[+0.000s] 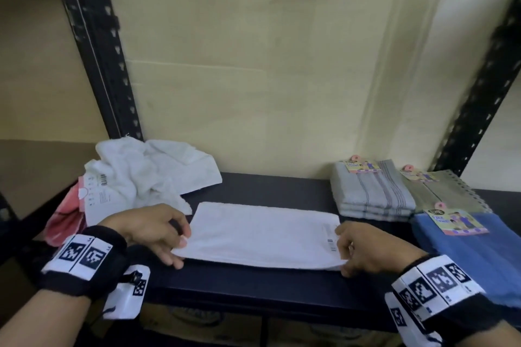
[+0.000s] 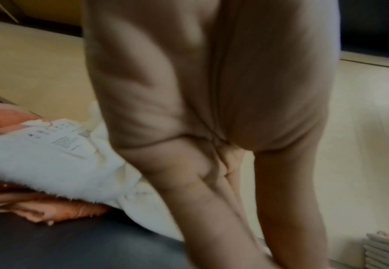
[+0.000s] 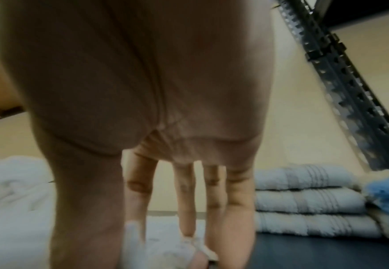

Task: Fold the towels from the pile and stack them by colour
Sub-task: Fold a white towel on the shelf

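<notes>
Centrally, folded white towel (image 1: 262, 234) lies flat on dark shelf (image 1: 253, 282), long axis running left-right across frame. Left hand (image 1: 152, 229) fingers pinch its left short edge; right hand (image 1: 366, 248) fingers pinch right edge. Unfolded white-and-pink pile (image 1: 135, 177) upper left; grey towel stack (image 1: 372, 191) and blue towel (image 1: 473, 256) right.

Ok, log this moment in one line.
white towel flat on shelf | left hand pinches left end | right hand pinches right end
</notes>
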